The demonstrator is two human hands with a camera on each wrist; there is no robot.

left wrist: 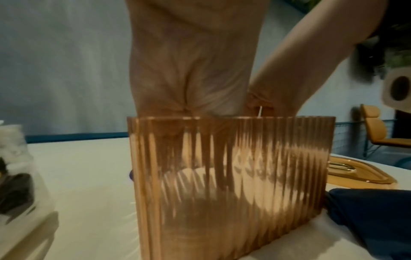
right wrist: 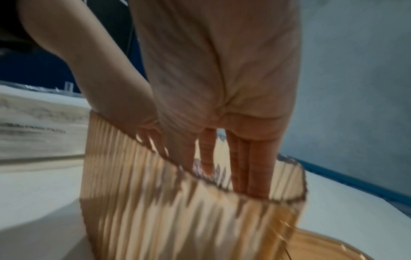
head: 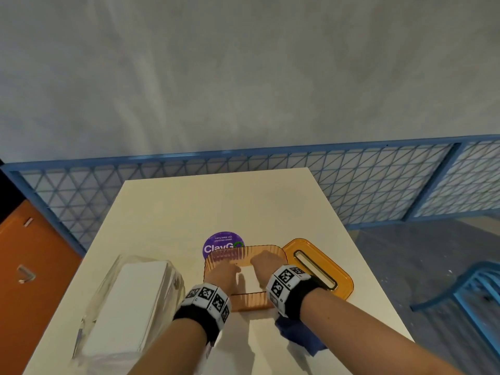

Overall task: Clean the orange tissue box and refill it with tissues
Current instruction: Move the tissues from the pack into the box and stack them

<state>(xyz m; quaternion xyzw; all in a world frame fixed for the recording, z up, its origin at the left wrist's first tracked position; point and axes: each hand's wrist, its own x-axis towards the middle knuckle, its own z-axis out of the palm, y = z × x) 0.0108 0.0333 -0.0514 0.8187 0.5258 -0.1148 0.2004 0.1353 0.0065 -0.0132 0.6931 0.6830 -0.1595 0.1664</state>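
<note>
The orange ribbed tissue box [head: 244, 253] stands open-topped on the white table [head: 216, 201]. Both my hands reach down into it. My left hand [head: 226, 274] is at the box's left side and my right hand [head: 263, 262] at its right, with white tissues [head: 249, 280] between them. In the right wrist view the right fingers [right wrist: 251, 158] point straight down inside the box [right wrist: 177, 211]. In the left wrist view the left hand [left wrist: 189, 79] enters the box [left wrist: 233, 176], its fingers blurred by the ribbed wall. The orange slotted lid [head: 319, 269] lies flat to the right.
A clear-wrapped pack of white tissues [head: 130, 301] lies at the left of the table. A dark blue cloth [head: 300, 334] sits under my right forearm. A purple round sticker [head: 223, 243] lies behind the box. A blue mesh fence [head: 351, 185] and a blue chair [head: 473, 293] stand beyond.
</note>
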